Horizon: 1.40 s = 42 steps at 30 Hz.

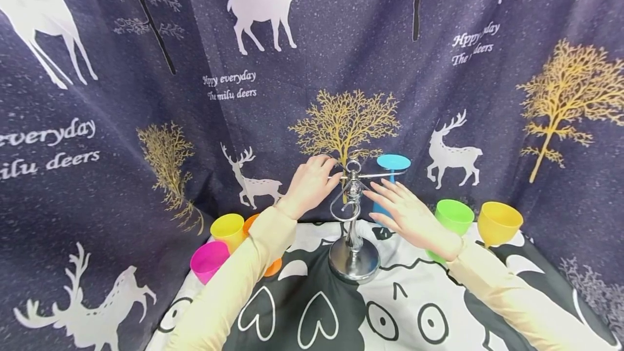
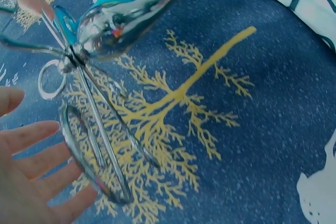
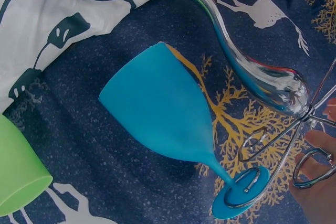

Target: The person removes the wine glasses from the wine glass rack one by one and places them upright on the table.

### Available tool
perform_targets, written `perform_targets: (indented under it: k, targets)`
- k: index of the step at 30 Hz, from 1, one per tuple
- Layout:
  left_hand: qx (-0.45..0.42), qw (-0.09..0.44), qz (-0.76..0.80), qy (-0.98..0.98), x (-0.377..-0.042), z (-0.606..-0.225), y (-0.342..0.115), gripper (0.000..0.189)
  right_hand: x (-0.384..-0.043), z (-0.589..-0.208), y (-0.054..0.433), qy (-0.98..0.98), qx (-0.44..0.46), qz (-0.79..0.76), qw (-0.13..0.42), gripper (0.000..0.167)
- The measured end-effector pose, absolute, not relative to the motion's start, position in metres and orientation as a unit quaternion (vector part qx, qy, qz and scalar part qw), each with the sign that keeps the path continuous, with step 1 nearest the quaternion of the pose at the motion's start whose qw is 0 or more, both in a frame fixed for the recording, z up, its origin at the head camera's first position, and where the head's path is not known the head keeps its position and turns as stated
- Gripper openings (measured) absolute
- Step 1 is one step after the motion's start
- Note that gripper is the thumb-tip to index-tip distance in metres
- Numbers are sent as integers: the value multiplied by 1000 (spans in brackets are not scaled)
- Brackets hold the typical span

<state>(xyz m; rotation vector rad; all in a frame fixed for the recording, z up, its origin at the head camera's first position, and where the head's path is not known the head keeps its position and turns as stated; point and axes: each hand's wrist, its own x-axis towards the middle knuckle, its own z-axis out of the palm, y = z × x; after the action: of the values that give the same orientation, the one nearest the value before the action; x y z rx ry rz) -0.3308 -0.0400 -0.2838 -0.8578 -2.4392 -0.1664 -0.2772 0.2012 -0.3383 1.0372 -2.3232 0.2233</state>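
A shiny metal stemware rack [image 1: 354, 259] stands upright on its round base, with wire loops branching from its top. From one loop hangs a blue plastic goblet [image 3: 163, 108], upside down, its foot resting on the wire. My left hand [image 1: 312, 183] is at the left of the rack's top; in the left wrist view its fingers [image 2: 50, 156] are spread beside a wire loop, holding no goblet. To the right of the rack's post is my right hand [image 1: 411, 218], palm down with straight fingers, overlapping the blue goblet in the head view.
Yellow [image 1: 227, 230], magenta [image 1: 209, 260] and orange [image 1: 273, 268] goblets stand at the left, partly behind the left sleeve. Green [image 1: 454, 215] and amber [image 1: 499, 223] goblets stand at the right. A dark deer-print curtain [image 1: 273, 112] hangs behind the patterned tablecloth [image 1: 400, 307].
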Motion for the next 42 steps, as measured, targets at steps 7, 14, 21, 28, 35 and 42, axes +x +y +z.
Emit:
perform_targets:
  k: [7,14,21,28,35,42]
  targets:
    - [-304,259,-54,-915,-338,-287,-23,40,-276,-339,200,-868,391,81,296,50]
    - [-282,251,-72,-923,-346,-290,-15,40,-276,-339,199,-865,393,82,301,49]
    - [-250,239,-85,-934,-352,-298,-9,41,-276,-340,198,-864,393,83,305,50]
    - [-244,219,-90,-941,-356,-303,-8,44,-276,-340,199,-865,391,84,302,50]
    - [-242,191,-91,-947,-357,-304,-7,45,-275,-340,200,-870,390,84,289,49]
    - [-248,205,-87,-943,-358,-304,-6,43,-274,-335,202,-883,381,88,262,51]
